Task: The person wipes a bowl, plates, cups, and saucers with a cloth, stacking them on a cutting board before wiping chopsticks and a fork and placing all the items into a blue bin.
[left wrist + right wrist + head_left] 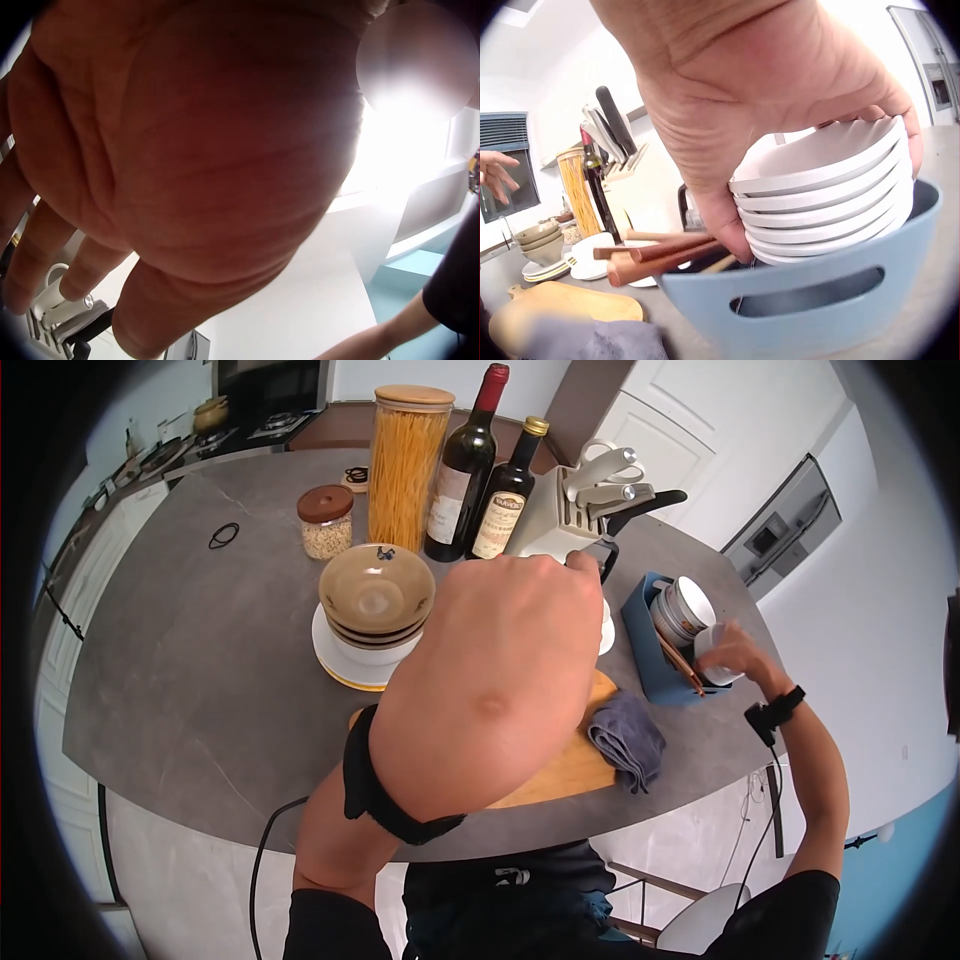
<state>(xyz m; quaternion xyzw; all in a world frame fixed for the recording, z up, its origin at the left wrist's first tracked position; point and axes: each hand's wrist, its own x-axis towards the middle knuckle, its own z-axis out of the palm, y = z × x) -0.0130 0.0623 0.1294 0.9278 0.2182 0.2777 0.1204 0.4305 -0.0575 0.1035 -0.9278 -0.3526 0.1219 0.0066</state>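
Observation:
My right hand (pixel 738 650) reaches into a blue basket (pixel 817 330) at the table's right. In the right wrist view its thumb and fingers grip a stack of small white dishes (pixel 832 202) by opposite rims, the lower part of the stack inside the basket. Patterned white bowls (pixel 690 605) and brown wooden utensils (pixel 664 255) stand in the basket beside it. My left hand (pixel 500 670) is raised over the wooden cutting board (pixel 545 785), hiding part of it. Its fingers are extended with nothing held, as the right wrist view also shows.
A folded grey cloth (pixel 627 740) lies on the board's right end. Brown bowls (pixel 375 595) are stacked on white plates (pixel 335 660). Behind stand an oat jar (pixel 326 530), a spaghetti jar (pixel 405 470), two dark bottles (pixel 463 485) and a knife block (pixel 550 520).

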